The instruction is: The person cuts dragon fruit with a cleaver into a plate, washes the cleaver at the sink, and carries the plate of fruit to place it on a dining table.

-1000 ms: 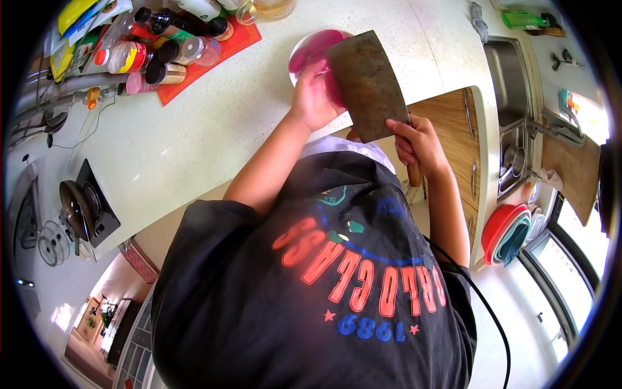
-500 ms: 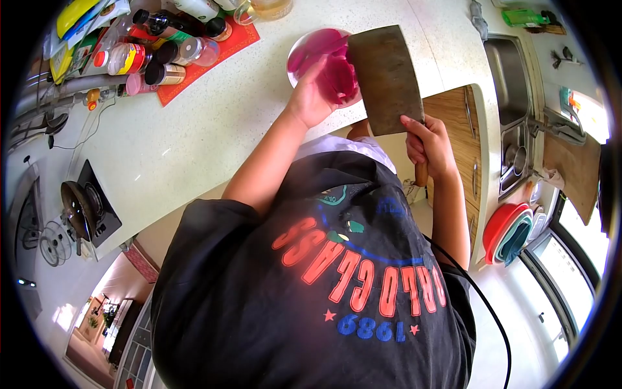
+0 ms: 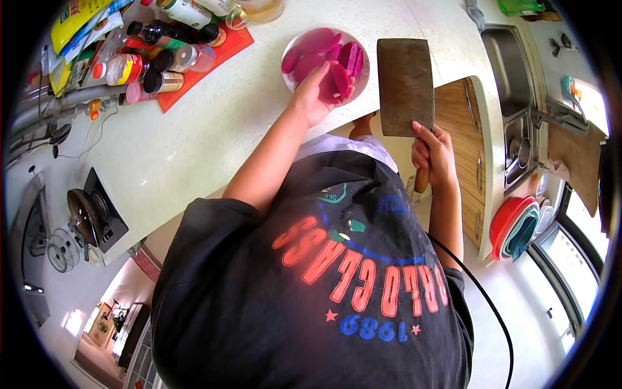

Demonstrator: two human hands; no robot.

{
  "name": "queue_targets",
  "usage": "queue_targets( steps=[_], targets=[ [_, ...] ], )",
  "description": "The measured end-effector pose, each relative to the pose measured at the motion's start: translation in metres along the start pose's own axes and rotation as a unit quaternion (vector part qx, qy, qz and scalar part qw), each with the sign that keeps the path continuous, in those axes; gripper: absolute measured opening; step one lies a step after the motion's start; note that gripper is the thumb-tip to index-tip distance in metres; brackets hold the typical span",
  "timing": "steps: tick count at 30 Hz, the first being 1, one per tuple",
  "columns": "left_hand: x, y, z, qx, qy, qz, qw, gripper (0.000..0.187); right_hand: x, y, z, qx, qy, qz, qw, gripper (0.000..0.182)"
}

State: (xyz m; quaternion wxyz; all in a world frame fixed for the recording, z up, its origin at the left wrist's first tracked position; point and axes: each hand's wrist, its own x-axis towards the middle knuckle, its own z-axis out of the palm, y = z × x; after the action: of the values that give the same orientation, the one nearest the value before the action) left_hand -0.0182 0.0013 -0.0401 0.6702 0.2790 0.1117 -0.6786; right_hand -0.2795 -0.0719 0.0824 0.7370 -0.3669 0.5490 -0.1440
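Note:
My left hand (image 3: 314, 100) is over the near side of a white bowl (image 3: 367, 72) on the counter, fingers curved around a bright purple slice (image 3: 338, 80) that looks like purple sweet potato. More purple slices (image 3: 319, 40) lie in the bowl, and a stack of purple pieces (image 3: 352, 57) with ridged edges rests on its right side. My right hand (image 3: 435, 155) grips a cleaver (image 3: 405, 87) by its wooden handle, thumb at the base of the dark, broad blade. The blade stands upright in view, to the right of the bowl and apart from it.
Several bottles and jars (image 3: 165, 81) stand on a red mat (image 3: 236, 42) at the far left. A glass cup (image 3: 262, 10) is behind the bowl. Wooden drawers (image 3: 457, 117) sit below the counter edge; a metal sink (image 3: 508, 71) and stacked basins (image 3: 515, 227) are at right.
The cleaver has moved right, away from my left hand, and its blade is straighter. Purple pieces that were in my left hand now rest in the bowl, and the hand holds less.

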Motion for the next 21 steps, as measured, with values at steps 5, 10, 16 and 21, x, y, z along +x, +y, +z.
queue_targets(
  steps=[5,10,16,21],
  targets=[
    [0.008,-0.001,-0.005,0.06,-0.033,-0.013,0.998,0.034,0.005,0.01,0.0,0.006,-0.007,0.004,1.0,0.027],
    [0.003,-0.002,0.007,0.054,-0.012,0.007,0.998,0.036,0.004,0.011,0.001,0.004,-0.003,0.008,1.0,0.029],
    [-0.002,-0.003,0.008,0.071,-0.013,0.026,0.997,0.037,0.006,0.016,-0.005,0.014,0.006,0.005,1.0,0.029],
    [-0.008,0.001,0.019,0.272,0.05,0.07,0.958,0.045,0.007,0.016,-0.01,0.032,0.015,0.007,0.999,0.027]
  ],
)
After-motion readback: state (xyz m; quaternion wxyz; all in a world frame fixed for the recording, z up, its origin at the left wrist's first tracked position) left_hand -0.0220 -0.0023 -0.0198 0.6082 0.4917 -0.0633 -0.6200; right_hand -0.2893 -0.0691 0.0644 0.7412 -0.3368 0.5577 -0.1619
